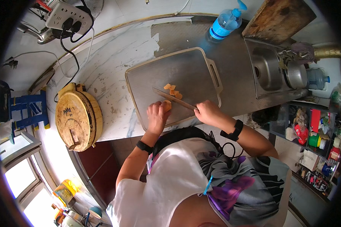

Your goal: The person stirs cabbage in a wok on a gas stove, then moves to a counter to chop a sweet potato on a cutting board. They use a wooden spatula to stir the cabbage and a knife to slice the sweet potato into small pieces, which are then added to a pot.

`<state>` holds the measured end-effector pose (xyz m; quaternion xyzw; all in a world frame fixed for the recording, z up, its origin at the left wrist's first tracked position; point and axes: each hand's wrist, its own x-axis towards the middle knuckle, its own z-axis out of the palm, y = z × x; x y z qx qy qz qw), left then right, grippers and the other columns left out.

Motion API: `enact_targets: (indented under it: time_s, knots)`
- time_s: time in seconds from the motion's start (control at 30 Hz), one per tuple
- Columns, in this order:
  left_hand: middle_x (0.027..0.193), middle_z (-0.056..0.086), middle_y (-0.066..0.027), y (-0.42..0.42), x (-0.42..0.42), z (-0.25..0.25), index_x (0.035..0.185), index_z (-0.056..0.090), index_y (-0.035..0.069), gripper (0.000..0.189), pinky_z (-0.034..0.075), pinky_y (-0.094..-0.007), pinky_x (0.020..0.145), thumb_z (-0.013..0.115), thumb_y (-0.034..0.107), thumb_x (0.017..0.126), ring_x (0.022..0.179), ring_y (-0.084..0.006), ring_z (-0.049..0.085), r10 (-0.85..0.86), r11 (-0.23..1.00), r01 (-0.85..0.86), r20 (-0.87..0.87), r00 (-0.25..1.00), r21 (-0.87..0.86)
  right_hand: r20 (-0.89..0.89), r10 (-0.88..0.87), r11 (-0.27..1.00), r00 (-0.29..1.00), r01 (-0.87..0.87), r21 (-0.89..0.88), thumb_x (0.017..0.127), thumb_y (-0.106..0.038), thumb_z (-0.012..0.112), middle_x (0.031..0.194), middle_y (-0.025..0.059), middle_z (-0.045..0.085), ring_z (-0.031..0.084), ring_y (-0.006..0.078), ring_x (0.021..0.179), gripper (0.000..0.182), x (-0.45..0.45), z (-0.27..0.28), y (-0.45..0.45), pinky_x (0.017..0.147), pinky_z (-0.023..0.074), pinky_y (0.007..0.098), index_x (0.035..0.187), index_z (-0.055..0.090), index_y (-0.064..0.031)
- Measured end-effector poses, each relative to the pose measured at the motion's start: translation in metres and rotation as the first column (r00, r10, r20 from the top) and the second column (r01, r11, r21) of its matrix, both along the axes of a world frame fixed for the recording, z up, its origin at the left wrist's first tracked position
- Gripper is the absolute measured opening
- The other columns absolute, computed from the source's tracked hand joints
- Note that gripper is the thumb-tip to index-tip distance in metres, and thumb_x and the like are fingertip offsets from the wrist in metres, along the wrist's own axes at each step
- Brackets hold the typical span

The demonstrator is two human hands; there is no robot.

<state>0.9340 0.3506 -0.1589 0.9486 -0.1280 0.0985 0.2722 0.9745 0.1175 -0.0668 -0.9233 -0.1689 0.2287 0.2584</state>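
My right hand (209, 113) grips the handle of a kitchen knife (174, 99), its blade slanting up and left across a metal-faced cutting board (147, 76) with a pale rim. Under the fingers of my left hand (157, 116) sits a piece of orange vegetable (167, 105), perhaps carrot or sweet potato, held against the board beside the blade. Several cut orange chunks (174, 93) lie just beyond the knife. The edge of the blade nearest the board is too small to make out.
At left stands a stained yellow round appliance (74, 120) with a lid. A blue pump bottle (223, 27) is at the back, near a wooden board (275, 21) leaning on the wall. The steel sink (268, 68) lies right. Cords hang from a power strip (69, 18).
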Motion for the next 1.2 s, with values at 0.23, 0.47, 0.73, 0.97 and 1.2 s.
enact_targets:
  time_s: [0.23, 0.47, 0.73, 0.97, 1.2]
  knots:
    - [0.115, 0.056, -0.0064, -0.002, -0.002, -0.007, 0.107, 0.056, 0.012, 0.042, 0.040, -0.0418, 0.080, 0.072, 0.013, 0.069, 0.100, -0.0288, 0.051, -0.068, 0.996, 0.066, 0.034, 0.997, 0.053, -0.041, 0.055, 0.998, 0.998, -0.055, 0.011, 0.081, -0.014, 0.057, 0.067, 0.0245, 0.060, 0.060, 0.0419, 0.064, 0.020, -0.007, 0.007, -0.008, 0.061, 0.0498, 0.0479, 0.075, 0.063, 0.0035]
    - [0.115, 0.055, -0.0069, -0.002, -0.003, -0.011, 0.109, 0.056, 0.013, 0.045, 0.040, -0.0426, 0.081, 0.073, 0.013, 0.067, 0.099, -0.0291, 0.051, -0.048, 0.998, 0.046, 0.049, 0.998, 0.032, -0.035, 0.099, 0.992, 0.994, -0.102, -0.073, 0.083, -0.020, 0.055, 0.073, 0.0233, 0.063, 0.062, 0.0413, 0.070, 0.025, 0.001, -0.012, 0.024, 0.065, 0.0513, 0.0496, 0.076, 0.065, 0.0018]
    - [0.112, 0.056, -0.0051, -0.003, -0.008, 0.000, 0.116, 0.052, 0.013, 0.050, 0.039, -0.0423, 0.084, 0.071, 0.016, 0.071, 0.102, -0.0280, 0.050, 0.021, 0.995, -0.025, 0.042, 0.999, 0.094, 0.076, 0.045, 0.998, 0.996, -0.049, 0.048, 0.080, -0.013, 0.055, 0.072, 0.0251, 0.062, 0.062, 0.0423, 0.069, 0.021, -0.003, -0.039, 0.030, 0.064, 0.0506, 0.0487, 0.070, 0.063, 0.0033]
    - [0.109, 0.055, -0.0064, -0.006, 0.000, -0.005, 0.116, 0.053, 0.012, 0.048, 0.039, -0.0430, 0.087, 0.070, 0.020, 0.072, 0.103, -0.0288, 0.049, 0.075, 0.971, -0.072, -0.003, 0.997, 0.230, 0.094, 0.042, 0.998, 0.995, -0.046, 0.039, 0.081, -0.013, 0.054, 0.075, 0.0251, 0.062, 0.061, 0.0427, 0.072, 0.021, 0.007, -0.038, 0.019, 0.067, 0.0498, 0.0492, 0.075, 0.064, 0.0041]
    - [0.109, 0.052, -0.0071, -0.013, 0.001, -0.004, 0.115, 0.052, 0.010, 0.048, 0.039, -0.0430, 0.085, 0.070, 0.017, 0.071, 0.102, -0.0289, 0.048, 0.131, 0.985, -0.131, 0.014, 0.991, 0.108, 0.006, 0.074, 0.996, 0.997, -0.073, -0.060, 0.082, -0.016, 0.054, 0.079, 0.0253, 0.063, 0.062, 0.0424, 0.076, 0.023, 0.010, -0.013, 0.008, 0.070, 0.0505, 0.0485, 0.081, 0.066, 0.0033]
